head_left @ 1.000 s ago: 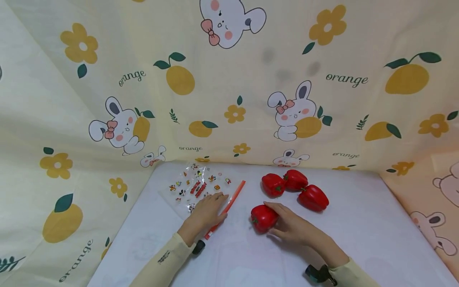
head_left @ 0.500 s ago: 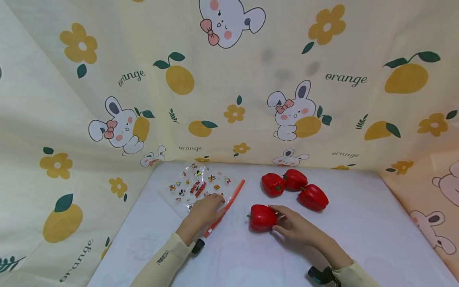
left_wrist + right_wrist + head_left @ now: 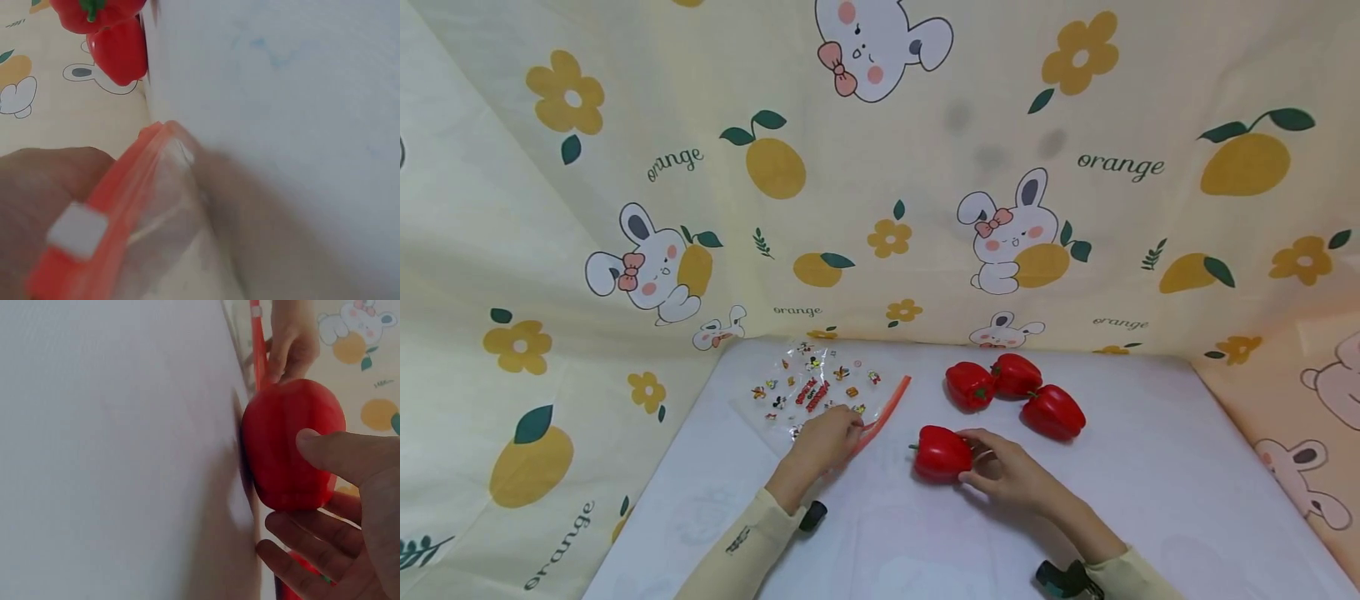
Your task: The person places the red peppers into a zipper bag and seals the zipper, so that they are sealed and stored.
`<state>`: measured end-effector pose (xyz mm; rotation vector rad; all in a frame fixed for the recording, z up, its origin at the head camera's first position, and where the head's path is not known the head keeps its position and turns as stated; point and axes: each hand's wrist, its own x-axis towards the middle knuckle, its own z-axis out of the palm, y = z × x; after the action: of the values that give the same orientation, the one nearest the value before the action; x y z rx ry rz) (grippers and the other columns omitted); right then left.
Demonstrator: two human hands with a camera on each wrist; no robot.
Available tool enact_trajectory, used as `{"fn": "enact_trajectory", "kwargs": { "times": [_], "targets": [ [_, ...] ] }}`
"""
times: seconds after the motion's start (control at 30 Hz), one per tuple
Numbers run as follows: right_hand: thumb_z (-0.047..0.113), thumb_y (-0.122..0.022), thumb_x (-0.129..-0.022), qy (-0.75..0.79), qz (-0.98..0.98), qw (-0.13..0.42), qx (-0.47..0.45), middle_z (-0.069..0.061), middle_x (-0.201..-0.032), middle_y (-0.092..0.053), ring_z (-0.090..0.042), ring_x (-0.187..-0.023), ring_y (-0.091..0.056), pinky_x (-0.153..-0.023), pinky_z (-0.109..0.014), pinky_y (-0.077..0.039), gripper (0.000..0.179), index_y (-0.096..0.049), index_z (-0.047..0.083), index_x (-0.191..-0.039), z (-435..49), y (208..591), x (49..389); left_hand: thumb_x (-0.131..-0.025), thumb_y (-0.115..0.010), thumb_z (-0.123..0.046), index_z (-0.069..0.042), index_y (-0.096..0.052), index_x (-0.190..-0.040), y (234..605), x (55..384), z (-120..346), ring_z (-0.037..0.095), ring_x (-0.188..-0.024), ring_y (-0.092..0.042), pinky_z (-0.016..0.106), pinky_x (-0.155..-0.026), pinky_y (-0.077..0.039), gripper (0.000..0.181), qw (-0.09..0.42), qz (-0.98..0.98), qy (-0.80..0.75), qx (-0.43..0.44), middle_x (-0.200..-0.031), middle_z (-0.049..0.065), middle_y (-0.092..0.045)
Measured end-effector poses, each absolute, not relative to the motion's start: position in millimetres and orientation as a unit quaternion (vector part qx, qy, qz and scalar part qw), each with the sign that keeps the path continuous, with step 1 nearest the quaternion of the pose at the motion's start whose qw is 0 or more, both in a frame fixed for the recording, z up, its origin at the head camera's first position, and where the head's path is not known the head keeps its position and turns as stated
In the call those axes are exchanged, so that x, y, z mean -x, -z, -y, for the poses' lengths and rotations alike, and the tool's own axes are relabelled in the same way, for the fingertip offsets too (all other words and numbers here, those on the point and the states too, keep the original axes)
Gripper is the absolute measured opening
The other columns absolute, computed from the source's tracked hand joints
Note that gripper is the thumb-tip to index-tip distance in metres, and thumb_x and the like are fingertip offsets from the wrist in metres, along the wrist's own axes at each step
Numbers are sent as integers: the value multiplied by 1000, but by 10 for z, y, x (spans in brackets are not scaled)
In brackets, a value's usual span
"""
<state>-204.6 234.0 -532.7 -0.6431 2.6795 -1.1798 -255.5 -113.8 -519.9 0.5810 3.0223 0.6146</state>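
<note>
pinching the orange-red strip (image 3: pixel 892 402) on the right edge of a clear plastic bag (image 3: pixel 784 385) with cartoon prints, the left hand (image 3: pixel 826 440) is at left. the right hand (image 3: pixel 1011 471) holds a glossy red bell pepper (image 3: pixel 942 454) between thumb and fingers, the remaining fingers spread; that pepper seemingly rests on the near middle of the white table (image 3: pixel 880 542). three more glossy red bell peppers (image 3: pixel 1017 375) lie close together, farther off to the right. judging by this, the work looks barely begun: the bag lies mostly flat with no pepper in it, and all four are outside. opening the bag and lifting the held pepper seem undone; whether the strip is sealed, i cannot tell.
</note>
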Motion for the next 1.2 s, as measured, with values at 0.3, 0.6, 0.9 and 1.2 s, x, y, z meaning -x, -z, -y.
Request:
{"fn": "enact_trajectory", "kwargs": {
  "times": [0.3, 0.6, 0.9, 1.2],
  "targets": [
    [27, -89, -90, 427, -883, 25, 191, -4, -126, -72, -23, -110, -71, -93, -39, -62, 66, -58, 10, -147, -2173, 5332, 2037, -98, -71, -11, -14, -77, -101, 5168, 2535, 1141, 11, -77, -52, 30, -66, -47, 7, -2, -959, -216, -186, -87, -5, -60],
    [24, -90, -89, 466, -873, 7, 142, -8, -127, -72, -25, -110, -71, -90, -40, -63, 67, -58, 8, -146, -2019, 5341, 2089, -98, -79, -20, -18, -75, -97, 5128, 2486, 1093, 8, -72, -50, 24, -59, -43, 4, -12, -958, -224, -180, -81, -8, -56],
    [24, -91, -89, 494, -862, -6, 113, -7, -124, -72, -26, -109, -71, -88, -35, -63, 67, -58, 9, -145, -1820, 5320, 2123, -99, -77, -17, -18, -72, -99, 5124, 2473, 1030, 9, -75, -51, 26, -62, -45, 5, -10, -955, -240, -176, -84, -9, -58],
    [19, -90, -89, 515, -851, -34, 96, -10, -123, -72, -25, -105, -73, -89, -38, -63, 63, -58, 8, -143, -1666, 5356, 2147, -98, -78, -16, -17, -71, -101, 5122, 2465, 960, 11, -75, -52, 25, -62, -46, 7, -13, -954, -249, -168, -82, -7, -58]
  ]
}}
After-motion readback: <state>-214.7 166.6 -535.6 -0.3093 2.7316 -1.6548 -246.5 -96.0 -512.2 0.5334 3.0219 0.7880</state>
